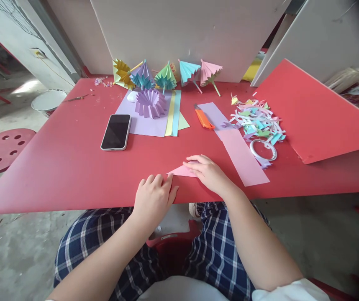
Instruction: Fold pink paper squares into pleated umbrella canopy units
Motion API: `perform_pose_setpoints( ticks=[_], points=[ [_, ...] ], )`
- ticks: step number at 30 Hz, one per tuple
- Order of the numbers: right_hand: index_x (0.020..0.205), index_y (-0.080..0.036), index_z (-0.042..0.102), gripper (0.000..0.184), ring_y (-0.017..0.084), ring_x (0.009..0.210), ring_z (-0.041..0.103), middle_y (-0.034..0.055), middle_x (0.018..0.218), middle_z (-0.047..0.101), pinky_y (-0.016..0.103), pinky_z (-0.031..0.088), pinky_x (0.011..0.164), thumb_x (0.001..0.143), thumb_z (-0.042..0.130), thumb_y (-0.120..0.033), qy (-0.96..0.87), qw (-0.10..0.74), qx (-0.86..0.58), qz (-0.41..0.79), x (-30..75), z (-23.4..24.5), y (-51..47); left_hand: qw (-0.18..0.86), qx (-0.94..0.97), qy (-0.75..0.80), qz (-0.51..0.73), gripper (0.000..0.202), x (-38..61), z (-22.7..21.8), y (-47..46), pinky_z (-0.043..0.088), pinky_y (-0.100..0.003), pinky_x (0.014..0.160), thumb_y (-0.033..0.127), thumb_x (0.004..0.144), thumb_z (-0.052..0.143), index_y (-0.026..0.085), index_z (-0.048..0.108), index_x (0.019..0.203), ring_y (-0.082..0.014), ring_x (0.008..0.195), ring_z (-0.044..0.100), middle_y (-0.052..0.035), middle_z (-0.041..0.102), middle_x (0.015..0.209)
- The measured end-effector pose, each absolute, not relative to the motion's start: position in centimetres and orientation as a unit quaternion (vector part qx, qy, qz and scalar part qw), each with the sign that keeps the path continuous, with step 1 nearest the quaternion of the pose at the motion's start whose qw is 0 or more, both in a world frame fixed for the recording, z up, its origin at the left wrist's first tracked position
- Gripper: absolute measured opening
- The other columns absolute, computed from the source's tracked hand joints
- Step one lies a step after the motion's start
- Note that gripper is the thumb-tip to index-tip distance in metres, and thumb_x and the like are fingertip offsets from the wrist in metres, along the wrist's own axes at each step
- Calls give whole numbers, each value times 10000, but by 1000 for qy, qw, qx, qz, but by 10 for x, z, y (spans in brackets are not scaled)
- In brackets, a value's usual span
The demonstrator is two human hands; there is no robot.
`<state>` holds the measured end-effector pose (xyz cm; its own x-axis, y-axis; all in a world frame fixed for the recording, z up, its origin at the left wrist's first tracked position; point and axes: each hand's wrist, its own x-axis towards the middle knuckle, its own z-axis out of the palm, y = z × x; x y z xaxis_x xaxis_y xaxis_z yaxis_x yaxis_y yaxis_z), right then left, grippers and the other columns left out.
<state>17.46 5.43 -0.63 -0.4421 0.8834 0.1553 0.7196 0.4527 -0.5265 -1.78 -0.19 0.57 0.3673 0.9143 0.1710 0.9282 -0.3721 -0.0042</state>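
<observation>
A small folded pink paper lies near the front edge of the red table. My right hand lies flat on its right part, fingers stretched out and pressing it down. My left hand rests at the table's edge just left of the paper's point, fingers curled loosely, touching or almost touching it. A long pink paper strip lies to the right of my right hand.
A phone lies left of centre. Behind it are coloured sheets with a pleated purple paper, paper umbrellas, an orange cutter, paper scraps, a tape roll, a tilted red board and a red stool.
</observation>
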Motion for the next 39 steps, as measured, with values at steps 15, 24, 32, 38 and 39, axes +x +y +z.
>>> perform_pose_setpoints(
  ticks=[15, 24, 32, 38, 39],
  points=[
    [1095, -281, 608, 356, 192, 1102, 500, 47, 1167, 554, 421, 396, 979, 847, 406, -124, -818, 220, -487, 215, 175, -6, 54, 90, -820, -549, -138, 315, -14, 1, -2, 302, -296, 535, 296, 872, 376, 155, 622, 1010, -151, 541, 517, -15, 549, 556],
    [1120, -248, 597, 361, 190, 1111, 489, 54, 1172, 548, 396, 396, 983, 843, 410, -111, -818, 212, -489, 217, 174, -7, 53, 73, -811, -568, -117, 357, -12, 2, -1, 293, -297, 509, 323, 884, 347, 149, 636, 1001, -158, 492, 534, -4, 559, 504],
    [1078, -282, 617, 357, 185, 1084, 508, 37, 1158, 553, 393, 426, 951, 846, 403, -115, -818, 220, -484, 218, 173, -6, 53, 57, -774, -612, -153, 367, -17, 7, 4, 335, -280, 500, 314, 873, 365, 185, 599, 621, -155, 517, 529, -14, 549, 506],
    [1121, -259, 593, 358, 190, 1048, 512, 52, 1101, 578, 369, 453, 897, 852, 397, -126, -820, 217, -489, 203, 172, 0, 53, 43, -868, -454, -199, 372, -5, -5, 0, 380, -385, 940, 310, 866, 406, 87, 528, 1137, -262, 1158, 452, -153, 551, 1183],
    [1128, -264, 587, 363, 187, 1034, 516, 50, 1082, 581, 366, 456, 890, 851, 399, -124, -820, 218, -489, 204, 172, 2, 53, 34, -876, -442, -188, 408, -2, -7, -2, 370, -399, 958, 332, 867, 405, 79, 500, 1172, -270, 1178, 434, -163, 526, 1216]
  ],
)
